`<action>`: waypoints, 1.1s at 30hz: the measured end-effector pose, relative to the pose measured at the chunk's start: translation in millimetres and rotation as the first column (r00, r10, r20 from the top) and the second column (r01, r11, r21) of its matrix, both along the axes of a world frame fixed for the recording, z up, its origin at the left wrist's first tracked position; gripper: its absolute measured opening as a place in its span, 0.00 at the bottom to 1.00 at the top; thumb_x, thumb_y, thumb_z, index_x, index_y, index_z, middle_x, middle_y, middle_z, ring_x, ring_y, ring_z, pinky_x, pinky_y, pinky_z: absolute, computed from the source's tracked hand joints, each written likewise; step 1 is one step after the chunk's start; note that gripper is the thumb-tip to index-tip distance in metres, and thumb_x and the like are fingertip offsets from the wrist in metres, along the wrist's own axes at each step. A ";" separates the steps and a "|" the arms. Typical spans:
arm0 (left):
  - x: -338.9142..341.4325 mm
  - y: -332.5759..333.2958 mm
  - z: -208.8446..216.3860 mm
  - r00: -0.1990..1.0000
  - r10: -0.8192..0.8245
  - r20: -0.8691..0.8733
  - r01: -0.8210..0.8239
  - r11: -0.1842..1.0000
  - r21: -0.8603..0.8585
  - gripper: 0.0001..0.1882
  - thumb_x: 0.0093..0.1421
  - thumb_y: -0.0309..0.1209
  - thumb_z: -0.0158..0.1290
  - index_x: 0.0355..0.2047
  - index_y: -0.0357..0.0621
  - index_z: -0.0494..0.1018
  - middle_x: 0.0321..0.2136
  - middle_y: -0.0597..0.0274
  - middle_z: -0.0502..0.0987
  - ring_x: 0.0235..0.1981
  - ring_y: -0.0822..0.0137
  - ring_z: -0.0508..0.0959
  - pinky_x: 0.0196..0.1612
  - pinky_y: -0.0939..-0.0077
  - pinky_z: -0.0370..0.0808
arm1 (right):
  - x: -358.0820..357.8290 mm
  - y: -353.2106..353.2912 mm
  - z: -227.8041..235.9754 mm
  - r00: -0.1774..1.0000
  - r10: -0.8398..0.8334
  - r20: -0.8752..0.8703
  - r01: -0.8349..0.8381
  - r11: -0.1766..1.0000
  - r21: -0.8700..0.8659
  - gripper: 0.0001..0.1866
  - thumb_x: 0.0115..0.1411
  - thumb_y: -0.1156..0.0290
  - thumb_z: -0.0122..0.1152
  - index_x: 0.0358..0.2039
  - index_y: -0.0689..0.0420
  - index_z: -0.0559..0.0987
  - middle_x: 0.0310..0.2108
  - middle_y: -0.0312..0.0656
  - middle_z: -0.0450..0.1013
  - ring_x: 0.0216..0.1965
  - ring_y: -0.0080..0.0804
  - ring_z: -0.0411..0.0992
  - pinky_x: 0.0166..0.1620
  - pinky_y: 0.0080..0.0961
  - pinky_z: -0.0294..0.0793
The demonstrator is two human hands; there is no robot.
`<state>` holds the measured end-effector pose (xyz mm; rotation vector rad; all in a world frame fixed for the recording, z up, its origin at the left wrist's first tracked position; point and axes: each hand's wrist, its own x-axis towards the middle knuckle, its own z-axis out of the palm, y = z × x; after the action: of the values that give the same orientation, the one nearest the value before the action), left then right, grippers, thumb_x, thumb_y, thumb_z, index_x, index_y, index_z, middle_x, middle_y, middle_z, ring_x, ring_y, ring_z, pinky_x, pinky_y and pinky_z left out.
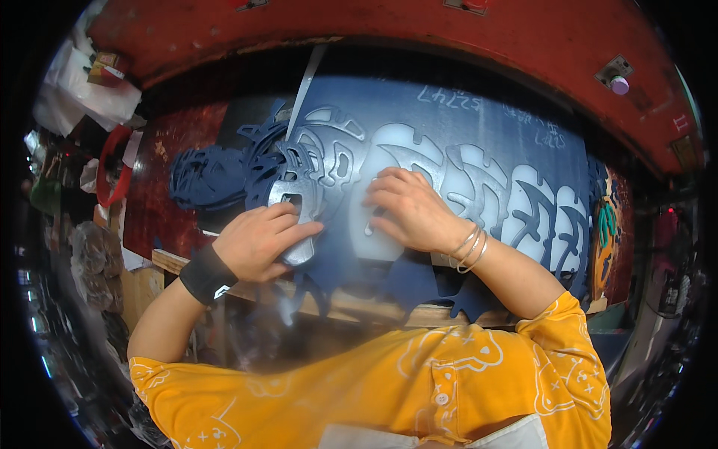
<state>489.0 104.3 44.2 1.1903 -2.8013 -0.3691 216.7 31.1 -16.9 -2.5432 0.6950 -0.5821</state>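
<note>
1. A yellow shirt (pixel 359 389) with white drawings is closest.
2. A shiny grey shape (pixel 286 192) with a hole in it lies left of the middle, on the blue sheet (pixel 359 91).
3. The left hand (pixel 258 239) lies on its lower part, fingers a bit spread. I cannot tell if it grips.
4. The right hand (pixel 407 206) is over the first of the pale shapes (pixel 526 202), fingers bent, thumb a little apart. I cannot tell if it holds anything.
5. More pale shapes sit in a row to the right.
6. Blue scraps (pixel 206 176) lie in a heap on the left.
7. A big red machine part (pixel 374 28) goes across the back.
</note>
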 end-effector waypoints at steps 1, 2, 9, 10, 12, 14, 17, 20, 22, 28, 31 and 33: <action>-1.8 -1.3 1.3 1.000 -0.003 0.005 0.003 1.000 0.013 0.36 0.37 0.29 0.62 0.52 0.53 0.68 0.35 0.58 0.71 0.41 0.57 0.72 0.39 0.67 0.74 | -2.0 0.3 -0.8 1.000 -0.003 -0.001 0.003 1.000 -0.009 0.14 0.51 0.68 0.63 0.39 0.55 0.78 0.45 0.40 0.71 0.53 0.40 0.64 0.53 0.36 0.64; -2.9 -2.7 2.8 1.000 -0.012 0.026 0.011 0.999 0.039 0.36 0.37 0.30 0.63 0.51 0.53 0.68 0.34 0.59 0.70 0.40 0.57 0.72 0.39 0.66 0.74 | -4.3 0.5 -1.2 1.000 -0.006 0.017 0.006 0.999 -0.031 0.13 0.51 0.68 0.63 0.38 0.55 0.78 0.44 0.39 0.72 0.52 0.38 0.65 0.53 0.36 0.64; 19.5 -39.3 17.4 0.587 0.395 -0.707 -0.269 0.918 0.291 0.29 0.51 0.31 0.58 0.55 0.44 0.65 0.38 0.59 0.73 0.40 0.65 0.75 0.44 0.71 0.73 | -15.8 -5.5 13.5 1.000 -0.029 0.001 0.029 0.993 0.118 0.10 0.54 0.68 0.60 0.37 0.56 0.78 0.40 0.41 0.73 0.48 0.39 0.67 0.51 0.35 0.66; 23.1 -47.1 20.3 0.279 0.538 -0.796 -0.238 0.841 0.485 0.28 0.55 0.31 0.55 0.57 0.42 0.62 0.38 0.58 0.74 0.40 0.67 0.75 0.45 0.72 0.73 | -11.6 -7.9 19.6 0.995 -0.042 0.088 0.035 0.996 0.085 0.10 0.54 0.68 0.59 0.37 0.56 0.78 0.38 0.41 0.73 0.46 0.39 0.68 0.50 0.34 0.66; 19.7 -60.9 17.2 -0.095 0.552 -0.829 -0.058 0.828 0.558 0.28 0.61 0.32 0.50 0.60 0.38 0.57 0.33 0.57 0.74 0.36 0.69 0.76 0.44 0.73 0.75 | 2.8 -12.9 34.3 0.977 -0.078 0.200 0.067 0.996 0.061 0.09 0.55 0.68 0.59 0.37 0.56 0.78 0.36 0.41 0.74 0.43 0.41 0.69 0.48 0.33 0.68; 7.5 -68.5 9.2 -0.180 0.595 -0.784 -0.033 0.793 0.609 0.26 0.65 0.35 0.47 0.60 0.40 0.56 0.32 0.57 0.74 0.35 0.69 0.76 0.41 0.73 0.77 | 20.7 -16.7 50.2 0.959 -0.064 0.274 0.035 0.993 0.110 0.17 0.55 0.63 0.61 0.42 0.57 0.71 0.33 0.44 0.75 0.35 0.43 0.73 0.41 0.35 0.72; -14.1 -72.9 -2.2 -0.177 0.579 -0.796 0.075 0.814 0.575 0.25 0.67 0.40 0.45 0.59 0.42 0.58 0.34 0.57 0.74 0.34 0.69 0.77 0.40 0.74 0.77 | 56.0 -16.9 63.8 0.948 -0.154 0.279 0.082 0.964 0.252 0.26 0.53 0.58 0.66 0.45 0.56 0.64 0.28 0.45 0.74 0.28 0.40 0.74 0.34 0.32 0.73; -25.6 -72.8 -3.6 -0.131 0.530 -0.838 0.063 0.848 0.526 0.25 0.68 0.45 0.42 0.59 0.42 0.58 0.35 0.58 0.73 0.37 0.70 0.75 0.39 0.75 0.77 | 75.8 -24.6 65.7 0.935 -0.206 0.287 0.082 0.917 0.389 0.28 0.51 0.55 0.68 0.42 0.57 0.63 0.24 0.42 0.72 0.24 0.34 0.73 0.31 0.27 0.72; -27.8 -74.4 -0.7 -0.146 0.521 -0.841 -0.004 0.850 0.527 0.27 0.67 0.47 0.41 0.59 0.42 0.58 0.35 0.58 0.73 0.37 0.70 0.75 0.39 0.74 0.77 | 80.7 -31.5 61.3 0.908 -0.185 0.377 -0.020 0.878 0.478 0.28 0.51 0.54 0.68 0.42 0.57 0.63 0.22 0.43 0.71 0.23 0.37 0.73 0.31 0.29 0.72; -34.0 -87.9 -1.2 -0.279 0.479 -0.833 0.173 0.878 0.447 0.35 0.63 0.55 0.45 0.60 0.43 0.55 0.32 0.58 0.72 0.34 0.68 0.76 0.35 0.75 0.77 | 82.3 -44.1 41.2 0.786 -0.190 0.589 -0.281 0.738 0.613 0.12 0.61 0.68 0.56 0.39 0.57 0.63 0.24 0.37 0.70 0.23 0.21 0.68 0.28 0.20 0.69; -32.7 -91.8 -9.1 -0.199 0.385 -0.901 0.045 0.922 0.384 0.34 0.61 0.44 0.53 0.61 0.44 0.53 0.33 0.57 0.72 0.31 0.68 0.76 0.27 0.79 0.76 | 76.7 -49.6 33.4 0.742 -0.154 0.652 -0.384 0.699 0.603 0.07 0.64 0.72 0.49 0.40 0.56 0.63 0.29 0.35 0.69 0.27 0.17 0.67 0.29 0.15 0.69; -15.6 -95.4 -6.2 -0.243 0.411 -0.878 -0.034 0.901 0.431 0.30 0.60 0.36 0.50 0.60 0.44 0.54 0.34 0.56 0.72 0.30 0.68 0.75 0.27 0.79 0.75 | 63.1 -49.9 29.2 0.774 -0.258 0.578 -0.237 0.729 0.643 0.05 0.64 0.73 0.49 0.39 0.56 0.64 0.29 0.35 0.70 0.28 0.16 0.67 0.29 0.16 0.69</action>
<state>473.4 8.9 38.0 0.7024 -0.9696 -1.0595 279.8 -18.8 12.3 -1.4857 0.5243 -0.9224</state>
